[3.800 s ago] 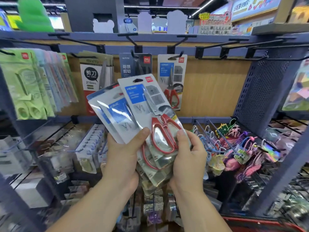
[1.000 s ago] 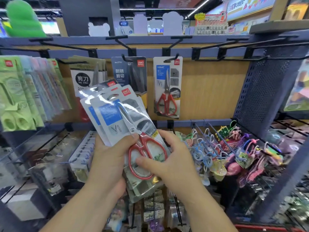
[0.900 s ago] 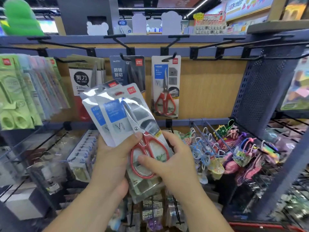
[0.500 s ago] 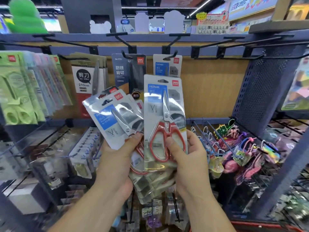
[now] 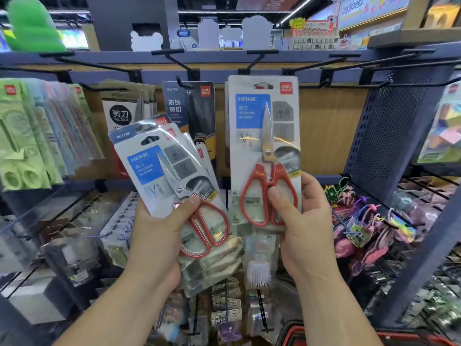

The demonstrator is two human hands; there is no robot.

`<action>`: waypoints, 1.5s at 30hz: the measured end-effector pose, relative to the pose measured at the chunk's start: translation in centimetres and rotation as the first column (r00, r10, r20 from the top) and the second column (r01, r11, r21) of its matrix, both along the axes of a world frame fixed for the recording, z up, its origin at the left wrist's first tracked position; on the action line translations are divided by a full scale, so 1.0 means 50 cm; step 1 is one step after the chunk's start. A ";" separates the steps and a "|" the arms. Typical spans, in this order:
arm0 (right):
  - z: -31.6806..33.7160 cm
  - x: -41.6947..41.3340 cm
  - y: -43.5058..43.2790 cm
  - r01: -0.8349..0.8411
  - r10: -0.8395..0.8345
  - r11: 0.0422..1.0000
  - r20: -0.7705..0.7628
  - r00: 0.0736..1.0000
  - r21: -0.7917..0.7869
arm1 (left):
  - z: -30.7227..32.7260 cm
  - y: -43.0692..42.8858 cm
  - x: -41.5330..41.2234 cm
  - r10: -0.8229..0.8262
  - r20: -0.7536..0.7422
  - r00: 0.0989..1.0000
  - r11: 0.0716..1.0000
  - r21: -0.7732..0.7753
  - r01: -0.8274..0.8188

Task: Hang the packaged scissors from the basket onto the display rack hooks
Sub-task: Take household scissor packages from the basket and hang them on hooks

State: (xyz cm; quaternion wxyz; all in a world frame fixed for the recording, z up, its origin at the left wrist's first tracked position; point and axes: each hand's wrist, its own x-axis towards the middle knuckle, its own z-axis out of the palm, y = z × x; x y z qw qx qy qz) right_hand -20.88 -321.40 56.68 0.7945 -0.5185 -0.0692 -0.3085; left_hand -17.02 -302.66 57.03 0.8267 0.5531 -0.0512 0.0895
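Head view: a single pack of scissors [image 5: 264,136] is held upright by the right hand [image 5: 306,228] in front of the display rack [image 5: 331,126], near the middle of its upper rail. The pack is pinched at its lower end: the thumb is pressed on the front over the red handles, and the other fingers are tucked behind the card, mostly hidden. Its top edge is raised to just below the rail, with the hang slot close to a black hook [image 5: 253,62]; whether the hook's tip has entered the slot cannot be told. A fan of scissors packs [image 5: 159,166] is gripped by the left hand [image 5: 159,236] and tilted to the left, with the thumb laid across the front pack near the pivot of its scissors and the fingers curled behind the bundle. The two lots are held just beside each other. A dark blue scissors pack [image 5: 189,108] is hung from the rail between them, and green packs [image 5: 22,136] are hung toward the rack's left edge. Bright trinkets [image 5: 361,221] are hung on the lower row toward the right edge. The red rim of the basket [image 5: 290,325] is seen below the right forearm.
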 end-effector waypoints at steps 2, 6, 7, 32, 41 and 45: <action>0.009 0.008 -0.004 0.018 -0.017 0.999 0.005 1.000 -0.034 | 0.002 0.000 -0.002 0.009 -0.003 1.000 1.000 0.006 -0.009; 0.018 0.025 -0.006 0.066 -0.068 0.995 -0.018 0.998 -0.075 | 0.003 0.004 -0.005 0.011 0.005 1.000 0.999 0.032 -0.011; 0.020 0.030 -0.006 0.086 -0.088 0.993 -0.025 0.996 -0.083 | 0.003 0.005 -0.005 0.011 0.004 1.000 0.999 0.032 -0.011; -0.007 0.305 -0.064 0.173 -0.187 0.982 -0.449 0.873 -0.074 | 0.014 0.018 0.001 0.017 -0.032 0.999 0.999 0.028 -0.016; 0.004 0.126 -0.028 0.186 -0.237 0.967 -0.348 0.907 -0.172 | 0.019 0.006 -0.018 -0.054 -0.031 0.998 0.998 0.008 0.055; 0.004 -0.007 0.047 -0.116 0.011 0.897 -0.240 0.971 -0.426 | 0.022 -0.011 -0.024 -0.103 -0.030 0.994 0.995 -0.019 0.103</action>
